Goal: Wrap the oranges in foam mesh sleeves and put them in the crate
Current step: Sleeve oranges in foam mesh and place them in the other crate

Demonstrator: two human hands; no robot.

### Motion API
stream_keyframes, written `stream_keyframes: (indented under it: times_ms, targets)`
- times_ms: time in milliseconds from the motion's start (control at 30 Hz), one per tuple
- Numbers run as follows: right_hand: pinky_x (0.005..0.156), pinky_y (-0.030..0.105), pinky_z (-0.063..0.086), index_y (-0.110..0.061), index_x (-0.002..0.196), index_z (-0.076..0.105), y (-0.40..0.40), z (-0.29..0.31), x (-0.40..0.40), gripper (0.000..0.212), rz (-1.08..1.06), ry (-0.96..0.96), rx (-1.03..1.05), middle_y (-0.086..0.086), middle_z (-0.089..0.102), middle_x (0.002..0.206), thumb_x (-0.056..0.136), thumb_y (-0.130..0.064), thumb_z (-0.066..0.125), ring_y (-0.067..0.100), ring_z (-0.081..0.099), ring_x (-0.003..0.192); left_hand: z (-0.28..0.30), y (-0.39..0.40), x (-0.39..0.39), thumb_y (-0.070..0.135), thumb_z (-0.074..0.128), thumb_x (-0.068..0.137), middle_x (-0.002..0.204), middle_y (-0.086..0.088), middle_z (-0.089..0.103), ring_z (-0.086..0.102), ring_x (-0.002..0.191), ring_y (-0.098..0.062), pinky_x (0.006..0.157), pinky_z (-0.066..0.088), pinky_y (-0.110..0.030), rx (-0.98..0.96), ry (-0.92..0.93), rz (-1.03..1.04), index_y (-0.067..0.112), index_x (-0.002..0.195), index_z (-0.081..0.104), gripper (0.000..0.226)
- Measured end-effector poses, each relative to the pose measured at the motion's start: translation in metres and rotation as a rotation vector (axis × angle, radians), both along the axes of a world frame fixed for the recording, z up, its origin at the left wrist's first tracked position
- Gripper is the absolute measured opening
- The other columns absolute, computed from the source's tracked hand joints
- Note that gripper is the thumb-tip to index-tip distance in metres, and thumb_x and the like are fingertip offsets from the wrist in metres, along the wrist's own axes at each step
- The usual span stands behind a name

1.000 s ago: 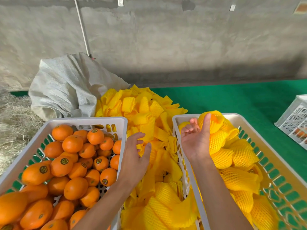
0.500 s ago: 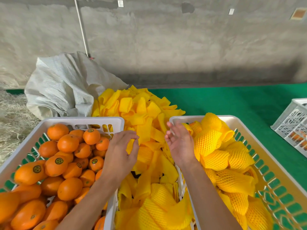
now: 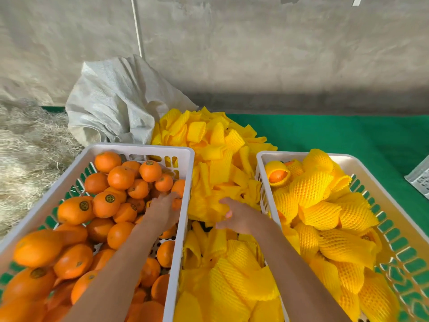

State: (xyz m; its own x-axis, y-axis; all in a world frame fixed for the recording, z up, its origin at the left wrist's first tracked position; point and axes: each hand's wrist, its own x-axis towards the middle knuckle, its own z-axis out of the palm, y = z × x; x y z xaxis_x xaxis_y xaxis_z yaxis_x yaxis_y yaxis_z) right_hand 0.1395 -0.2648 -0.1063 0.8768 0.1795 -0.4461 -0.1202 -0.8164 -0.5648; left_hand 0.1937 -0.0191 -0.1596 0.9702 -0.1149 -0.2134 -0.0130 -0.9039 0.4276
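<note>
Head view: the left hand (image 3: 163,211) is down in the lower-left crate of bare oranges (image 3: 116,205) with its fingers curling round one orange (image 3: 177,203) by the inner wall, while the right hand (image 3: 234,217) pinches a foam mesh sleeve (image 3: 209,209) from the yellow sleeve pile (image 3: 216,159) mid-frame. My worry is that the sleeve grip looks shallow, so it could drag neighbouring sleeves along or slip. The orange could also knock the crate wall on the way up and roll, well short of the crate of wrapped oranges (image 3: 325,205) at right.

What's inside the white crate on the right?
The right crate holds oranges wrapped in yellow foam sleeves; one orange peeks out. Lower layers and the crate's bottom are covered.
</note>
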Motion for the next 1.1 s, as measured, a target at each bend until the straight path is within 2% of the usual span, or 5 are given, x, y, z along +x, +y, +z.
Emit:
stream_keyframes:
  times_ms: [167, 467, 633, 967, 1100]
  targets:
    - [0.116, 0.037, 0.038, -0.04, 0.151, 0.045, 0.011, -0.019, -0.006, 0.073, 0.227, 0.209, -0.241, -0.002, 0.035, 0.163, 0.086, -0.054, 0.075, 0.026, 0.039, 0.146, -0.008, 0.0, -0.008, 0.038, 0.064, 0.097, 0.152, -0.012, 0.035, 0.041, 0.137, -0.039, 0.11, 0.042, -0.054, 0.174, 0.155, -0.128, 0.029, 0.161, 0.021, 0.078]
    - [0.108, 0.038, 0.046, -0.036, 0.15, 0.046, 0.016, -0.006, -0.006, 0.083, 0.033, 0.06, 0.108, 0.003, 0.049, 0.149, 0.079, -0.044, 0.087, 0.023, 0.051, 0.132, -0.007, -0.015, -0.028, 0.028, 0.06, 0.102, 0.155, -0.019, 0.041, 0.024, 0.15, -0.045, 0.118, 0.031, -0.054, 0.3, 0.198, 0.029, 0.008, 0.161, 0.008, 0.081]
    - [0.095, 0.037, 0.054, -0.024, 0.145, 0.053, 0.016, 0.002, -0.002, 0.059, -0.084, -0.139, 0.23, 0.003, 0.068, 0.122, 0.093, -0.041, 0.074, 0.018, 0.068, 0.109, -0.009, -0.008, -0.023, 0.021, 0.057, 0.101, 0.137, -0.015, 0.054, 0.033, 0.143, -0.043, 0.119, 0.034, -0.05, 0.305, 0.221, 0.084, 0.009, 0.136, 0.045, 0.039]
    - [0.061, 0.043, 0.052, -0.03, 0.116, 0.064, 0.015, 0.009, 0.004, 0.021, -0.375, -0.529, 0.411, 0.013, 0.061, 0.076, 0.099, -0.042, 0.066, 0.035, 0.07, 0.075, 0.083, -0.017, -0.026, 0.049, 0.072, 0.092, 0.141, -0.017, 0.049, 0.038, 0.128, -0.037, 0.105, 0.037, -0.049, -0.259, -0.669, 0.307, 0.011, 0.151, 0.047, 0.075]
    - [0.061, 0.038, 0.056, -0.025, 0.106, 0.064, 0.016, 0.008, 0.009, 0.023, -0.449, -0.636, 0.401, -0.006, 0.054, 0.072, 0.095, -0.045, 0.07, 0.029, 0.066, 0.073, 0.107, -0.05, -0.048, 0.054, 0.082, 0.078, 0.136, 0.009, 0.044, 0.045, 0.129, -0.011, 0.103, 0.047, -0.026, -0.683, -0.642, 0.166, 0.024, 0.154, 0.044, 0.09]
